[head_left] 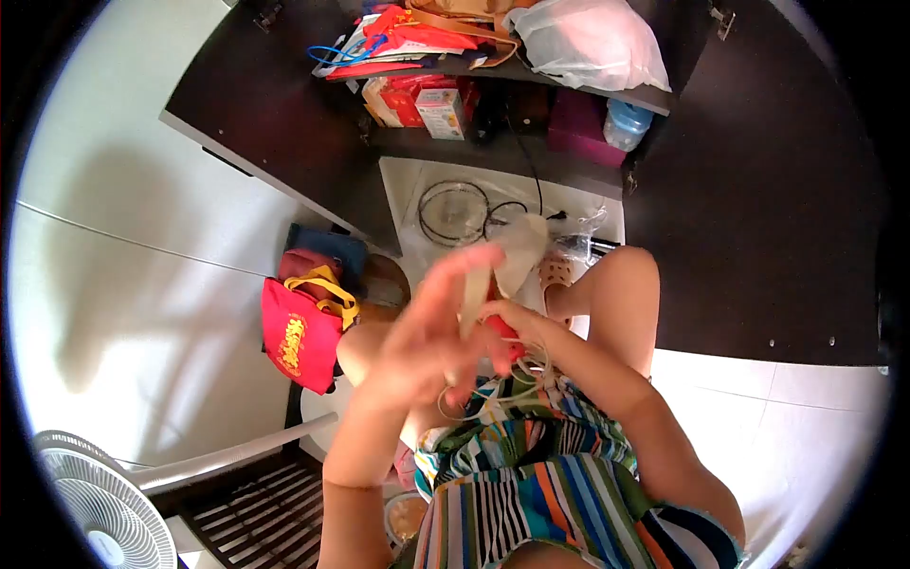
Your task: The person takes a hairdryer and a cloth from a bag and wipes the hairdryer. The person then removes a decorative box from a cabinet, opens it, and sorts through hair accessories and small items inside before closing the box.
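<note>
My left hand point(417, 346) is raised in front of my lap and blurred by motion. Its index finger points up and forward, and a narrow pale strip point(476, 296) shows beside it. Just right of it, my right hand point(526, 322) is closed around a red handle-like piece point(502, 328), mostly covered by the fingers. A thin pale cord point(540, 375) loops below both hands over the striped clothing point(531, 493). Beyond the fingers sticks out a flat whitish piece point(521, 254); I cannot tell whether it joins the red piece.
Ahead stands a dark open cabinet point(758, 209) with a white plastic bag point(592, 43), boxes point(441, 112) and a blue-capped jar point(627, 123). Coiled black cable point(453, 213) lies at its base. At left are a red tote bag point(301, 332), a slatted rack point(261, 512) and a fan point(104, 503).
</note>
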### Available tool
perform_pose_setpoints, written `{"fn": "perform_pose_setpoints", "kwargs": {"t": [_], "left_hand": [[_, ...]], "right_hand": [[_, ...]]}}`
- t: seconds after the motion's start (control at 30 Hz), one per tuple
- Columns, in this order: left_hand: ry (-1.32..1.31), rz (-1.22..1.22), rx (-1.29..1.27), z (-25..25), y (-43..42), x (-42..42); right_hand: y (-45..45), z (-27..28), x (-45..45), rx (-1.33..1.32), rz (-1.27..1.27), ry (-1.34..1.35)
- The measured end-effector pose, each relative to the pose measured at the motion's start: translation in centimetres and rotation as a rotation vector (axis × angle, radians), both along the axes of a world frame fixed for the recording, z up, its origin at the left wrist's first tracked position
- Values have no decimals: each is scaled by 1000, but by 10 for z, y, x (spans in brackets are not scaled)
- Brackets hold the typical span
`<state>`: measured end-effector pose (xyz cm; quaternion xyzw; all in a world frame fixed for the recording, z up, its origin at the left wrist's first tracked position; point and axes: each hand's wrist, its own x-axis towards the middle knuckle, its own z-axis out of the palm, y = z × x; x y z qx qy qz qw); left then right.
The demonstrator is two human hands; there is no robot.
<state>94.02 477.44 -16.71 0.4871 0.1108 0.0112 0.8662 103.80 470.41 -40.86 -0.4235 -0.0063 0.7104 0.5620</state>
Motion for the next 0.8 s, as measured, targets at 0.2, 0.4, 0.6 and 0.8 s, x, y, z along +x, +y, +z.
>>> {"fn": "perform_pose_setpoints", "kwargs": {"t": [0.2, 0.4, 0.6, 0.8], "left_hand": [[198, -279, 267, -38, -34, -68], [-39, -324, 94, -5, -56, -94], [-363, -170, 136, 21, -67, -77], [-122, 439, -116, 15, -2, -48]], "right_hand": [[-13, -78, 50, 240, -307, -289], [10, -46, 63, 268, -506, -1130], [37, 25, 55, 308, -709, -2082], [67, 11, 66, 449, -315, -1590]]}}
